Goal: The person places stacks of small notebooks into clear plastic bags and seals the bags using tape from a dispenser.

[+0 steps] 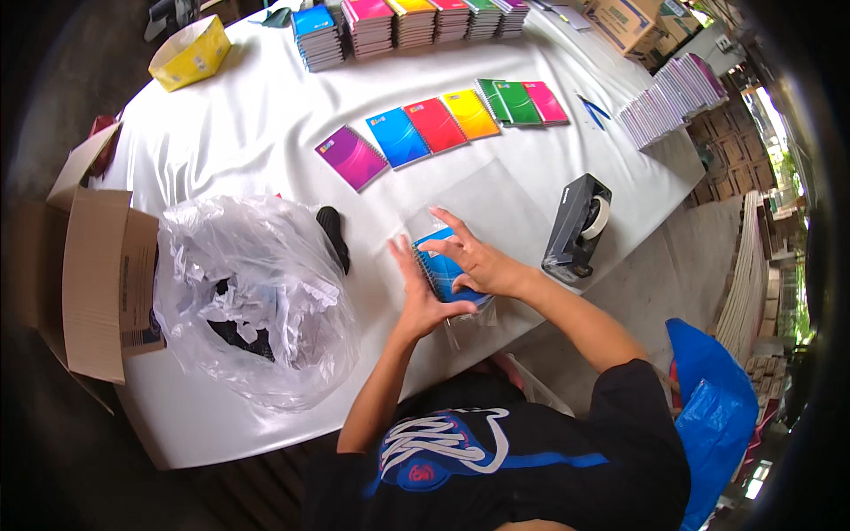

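Observation:
A blue spiral notebook (pixel 444 263) lies on or in a clear plastic sleeve (pixel 487 196) near the table's front edge; I cannot tell which. My left hand (pixel 419 296) lies along the notebook's wire-bound left side, its fingers stretched away from me and its thumb pointing across the near edge. Over the cover reaches my right hand (pixel 481 265), with forefinger and thumb spread apart. Part of the cover is hidden under it. Beyond the sleeve is a row of notebooks: purple (pixel 351 159), blue (pixel 397 137), red (pixel 435 125), yellow (pixel 471 114), green (pixel 516 103) and pink (pixel 544 102).
A black tape dispenser (pixel 567 227) stands to the right. At left are a plastic bag of scraps (pixel 266 292), a dark object (pixel 333 237) and an open carton (pixel 106 283). Notebook stacks (pixel 370 35), a yellow container (pixel 190 55), more piled notebooks (pixel 673 99) and blue snips (pixel 593 112) lie farther off.

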`<act>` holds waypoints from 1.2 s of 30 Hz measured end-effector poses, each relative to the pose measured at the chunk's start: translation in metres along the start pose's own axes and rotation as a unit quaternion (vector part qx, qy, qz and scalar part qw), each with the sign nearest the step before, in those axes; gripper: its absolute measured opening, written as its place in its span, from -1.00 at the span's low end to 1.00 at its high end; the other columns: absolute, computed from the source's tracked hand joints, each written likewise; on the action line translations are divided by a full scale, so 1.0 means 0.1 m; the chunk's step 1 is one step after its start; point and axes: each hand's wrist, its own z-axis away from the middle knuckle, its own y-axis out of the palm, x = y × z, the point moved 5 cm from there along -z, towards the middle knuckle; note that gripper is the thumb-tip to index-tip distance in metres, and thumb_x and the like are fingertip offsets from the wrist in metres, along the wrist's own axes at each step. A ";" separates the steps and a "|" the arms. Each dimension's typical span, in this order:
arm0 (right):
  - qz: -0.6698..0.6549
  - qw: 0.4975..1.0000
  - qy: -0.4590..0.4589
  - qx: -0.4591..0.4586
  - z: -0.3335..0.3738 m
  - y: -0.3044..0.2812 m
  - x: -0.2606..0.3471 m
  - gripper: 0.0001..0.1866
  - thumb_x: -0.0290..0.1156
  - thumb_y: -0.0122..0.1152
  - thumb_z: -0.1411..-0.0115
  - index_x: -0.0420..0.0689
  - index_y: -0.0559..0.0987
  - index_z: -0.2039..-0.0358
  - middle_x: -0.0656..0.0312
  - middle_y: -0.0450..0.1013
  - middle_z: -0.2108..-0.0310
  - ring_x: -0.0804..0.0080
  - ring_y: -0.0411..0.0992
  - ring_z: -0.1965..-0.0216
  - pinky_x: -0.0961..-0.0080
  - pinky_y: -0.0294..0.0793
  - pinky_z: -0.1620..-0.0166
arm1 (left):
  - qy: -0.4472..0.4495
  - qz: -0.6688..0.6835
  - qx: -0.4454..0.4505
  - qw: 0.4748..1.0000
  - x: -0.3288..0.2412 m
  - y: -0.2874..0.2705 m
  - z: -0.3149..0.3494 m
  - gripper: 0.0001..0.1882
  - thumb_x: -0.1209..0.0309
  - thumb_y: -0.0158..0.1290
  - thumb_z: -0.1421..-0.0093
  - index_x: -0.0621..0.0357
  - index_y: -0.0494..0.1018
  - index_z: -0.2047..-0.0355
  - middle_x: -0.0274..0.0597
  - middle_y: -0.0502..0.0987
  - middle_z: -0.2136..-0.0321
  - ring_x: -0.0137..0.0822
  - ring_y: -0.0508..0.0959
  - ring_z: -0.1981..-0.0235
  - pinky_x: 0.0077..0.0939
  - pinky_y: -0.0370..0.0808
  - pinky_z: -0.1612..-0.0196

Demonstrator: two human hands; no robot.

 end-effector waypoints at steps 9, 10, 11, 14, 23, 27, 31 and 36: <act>0.088 0.993 0.081 0.004 -0.09 -0.03 0.15 0.21 -0.70 0.37 0.31 0.46 -0.05 -0.26 0.07 -0.39 -0.33 0.03 0.29 -0.06 0.24 0.47 0.02 | 0.045 -0.339 0.045 0.939 -0.19 -0.09 -0.21 -0.63 0.15 0.25 0.08 -0.26 0.57 0.19 -0.02 -0.27 -0.31 0.06 0.03 -0.24 -0.08 0.14 -0.14; 0.104 0.990 0.097 0.001 -0.07 -0.04 0.14 0.21 -0.69 0.38 0.32 0.45 -0.05 -0.26 0.08 -0.38 -0.33 0.04 0.24 -0.10 0.24 0.42 -0.04 | 0.001 -0.367 0.074 0.927 -0.27 -0.10 -0.21 -0.59 0.13 0.25 0.08 -0.27 0.55 0.15 -0.04 -0.25 -0.32 0.06 0.04 -0.23 -0.08 0.14 -0.14; 0.118 0.986 0.114 0.000 -0.03 -0.02 0.15 0.21 -0.69 0.39 0.32 0.44 -0.04 -0.27 0.08 -0.37 -0.33 0.04 0.19 -0.15 0.25 0.37 -0.09 | -0.044 -0.394 0.102 0.912 -0.29 -0.12 -0.18 -0.56 0.11 0.25 0.08 -0.27 0.54 0.12 -0.05 -0.23 -0.32 0.05 0.04 -0.23 -0.08 0.15 -0.13; 0.157 0.969 0.177 -0.067 0.08 -0.12 0.22 0.10 -0.58 0.43 0.30 0.28 0.09 -0.26 0.06 -0.25 -0.32 0.10 0.13 -0.20 0.27 0.31 -0.13 | -0.039 -0.290 0.122 0.948 -0.20 -0.14 -0.19 -0.42 0.02 0.25 0.10 -0.37 0.44 0.00 -0.10 -0.26 -0.32 -0.02 0.13 -0.17 -0.09 0.15 -0.17; -0.107 0.604 0.519 -0.596 2.20 -0.45 -0.55 -0.60 -0.11 0.29 -0.03 -0.01 0.47 0.17 0.38 0.35 0.34 0.55 0.18 0.30 0.56 0.24 0.45 | -0.057 -0.256 0.124 0.957 -0.27 -0.14 -0.21 -0.38 0.08 0.27 0.09 -0.48 0.38 -0.05 0.20 -0.42 -0.28 -0.26 0.56 0.45 -0.34 0.51 0.19; -0.365 0.547 0.518 -0.548 2.20 -0.41 -0.75 -0.64 0.00 0.26 -0.04 0.05 0.53 0.26 0.46 0.32 0.43 0.61 0.09 0.41 0.64 0.12 0.50 | -0.005 -0.221 0.113 0.969 -0.16 -0.12 -0.22 -0.38 0.09 0.28 0.10 -0.47 0.39 -0.04 0.20 -0.43 -0.28 -0.29 0.52 0.49 -0.38 0.51 0.22; -0.445 0.511 0.394 -0.621 2.14 -0.30 -0.78 -0.78 -0.15 0.22 -0.13 0.03 0.54 0.30 0.47 0.32 0.37 0.56 0.11 0.34 0.24 0.45 0.28 | -0.026 -0.228 0.119 0.966 -0.16 -0.13 -0.21 -0.39 0.10 0.27 0.10 -0.44 0.40 -0.04 0.22 -0.44 -0.28 -0.32 0.48 0.54 -0.41 0.50 0.23; -0.509 0.520 0.251 -0.639 2.25 -0.11 -0.60 -0.76 -0.22 0.22 -0.14 -0.03 0.56 0.23 0.38 0.32 0.10 0.42 0.23 0.12 -0.22 0.35 0.09 | -0.018 -0.230 0.108 0.967 -0.16 -0.18 -0.21 -0.38 0.12 0.28 0.10 -0.42 0.40 -0.04 0.23 -0.45 -0.27 -0.23 0.54 0.40 -0.37 0.50 0.16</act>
